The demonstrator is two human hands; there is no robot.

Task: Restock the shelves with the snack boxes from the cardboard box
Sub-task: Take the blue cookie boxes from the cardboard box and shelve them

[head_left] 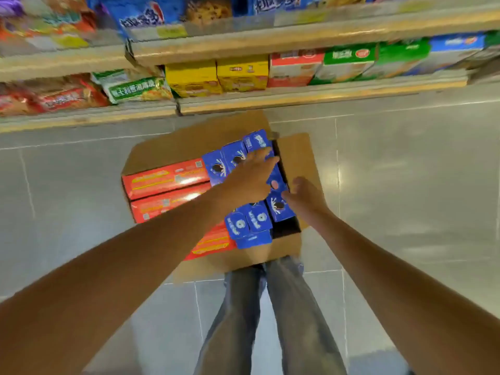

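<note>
Take the cardboard box (pixel 189 143) on the floor as your landmark; its left half holds long red boxes (pixel 165 180) lying flat, and its right half holds the small blue snack boxes (pixel 235 155) packed on end, with a dark empty gap along the right wall. Your left hand (pixel 247 175) reaches over the blue boxes near the far right corner, fingers spread and flat, gripping nothing yet; your right hand (pixel 304 196) hovers at the box's right edge, fingers loosely apart, also empty. Press the blue row between both palms, left hand on its far side and right hand on the gap side; squeeze evenly so the middle ones don't drop; lift straight up clear of the flaps, then turn to the shelves (pixel 270 41) beyond the box.
</note>
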